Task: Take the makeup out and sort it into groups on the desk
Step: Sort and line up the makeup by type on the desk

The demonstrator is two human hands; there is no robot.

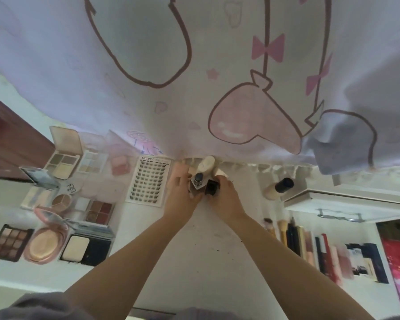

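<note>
Makeup bottles point(198, 181): left hand point(180, 192) grasps one, right hand point(222, 195) another, labels hidden.

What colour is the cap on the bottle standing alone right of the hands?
Black, on a cream bottle; head view.

A pale cartoon-printed curtain point(148, 54) hangs behind the white desk point(194, 239); dark wood panel point(9, 139) at left.

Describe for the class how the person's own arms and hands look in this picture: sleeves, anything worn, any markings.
Both forearms are bare up to the elbows. The left hand and right hand wear no gloves; no rings, watch or bracelets show. Grey-purple knit fabric, likely pushed-up sleeves, bunches at the bottom edge. No markings are visible.
</note>
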